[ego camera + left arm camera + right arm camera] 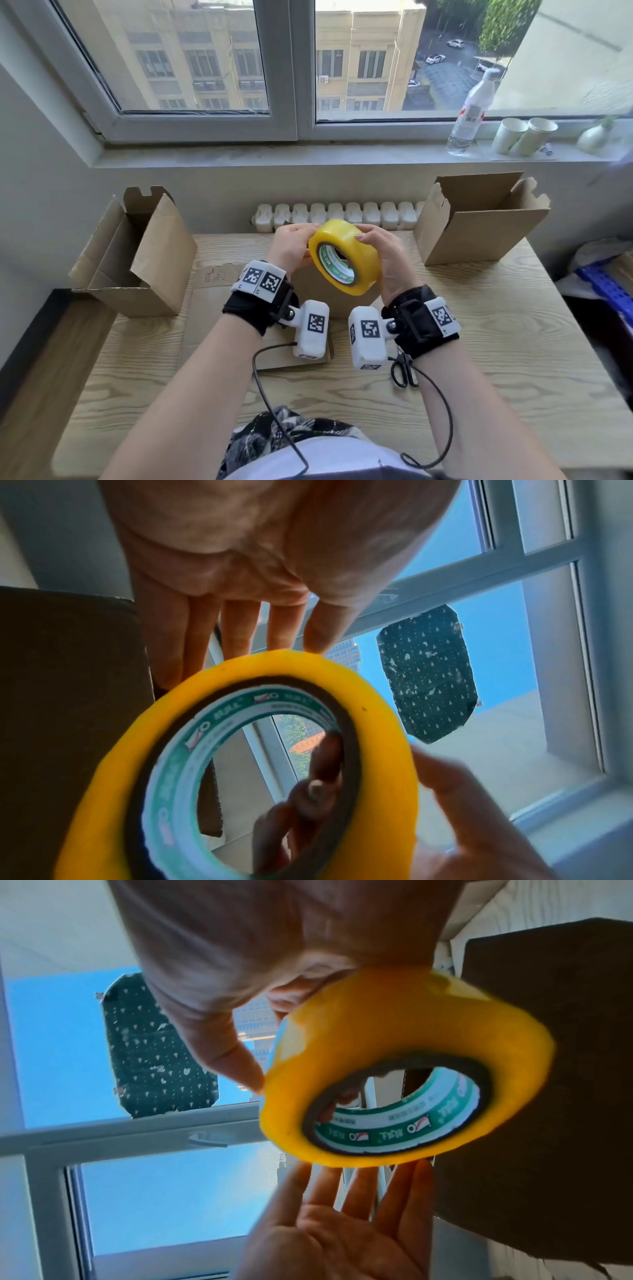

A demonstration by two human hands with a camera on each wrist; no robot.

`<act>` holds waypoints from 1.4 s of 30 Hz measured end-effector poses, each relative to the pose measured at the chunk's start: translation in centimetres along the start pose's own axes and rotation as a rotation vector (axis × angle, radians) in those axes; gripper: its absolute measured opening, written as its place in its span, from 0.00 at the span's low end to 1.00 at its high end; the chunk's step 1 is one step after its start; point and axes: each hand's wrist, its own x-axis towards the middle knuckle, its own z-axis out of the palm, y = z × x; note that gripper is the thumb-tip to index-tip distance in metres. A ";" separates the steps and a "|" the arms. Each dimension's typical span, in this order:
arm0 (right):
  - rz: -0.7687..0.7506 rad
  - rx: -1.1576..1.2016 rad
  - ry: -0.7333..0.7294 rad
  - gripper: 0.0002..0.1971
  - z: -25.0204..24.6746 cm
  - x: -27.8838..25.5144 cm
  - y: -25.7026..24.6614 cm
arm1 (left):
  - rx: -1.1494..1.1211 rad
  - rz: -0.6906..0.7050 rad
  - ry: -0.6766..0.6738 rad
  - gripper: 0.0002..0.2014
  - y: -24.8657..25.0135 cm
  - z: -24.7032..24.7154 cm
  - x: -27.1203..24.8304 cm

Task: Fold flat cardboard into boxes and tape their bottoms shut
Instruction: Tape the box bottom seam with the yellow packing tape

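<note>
My right hand (390,260) grips a yellow tape roll (346,240) with a green-and-white core, held up over the table. In the right wrist view the thumb presses the outer face of the roll (377,1031). In the left wrist view, right-hand fingers (318,791) curl through the core of the roll (377,723). My left hand (291,246) lies flat against the roll's left side, its fingers (240,631) straight and their tips on the rim. Below the hands stands a cardboard box (322,298), mostly hidden. Flat cardboard (212,308) lies under it.
An open folded box (137,260) stands at the table's left edge and another (479,222) at the back right. Black scissors (404,371) lie by my right wrist. A bottle (469,109) and paper cups (520,135) stand on the windowsill.
</note>
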 end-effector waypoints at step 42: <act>-0.009 -0.188 0.027 0.12 2.0 -0.7 -2.4 | 0.289 -0.041 -0.083 0.43 -1.3 0.2 -0.1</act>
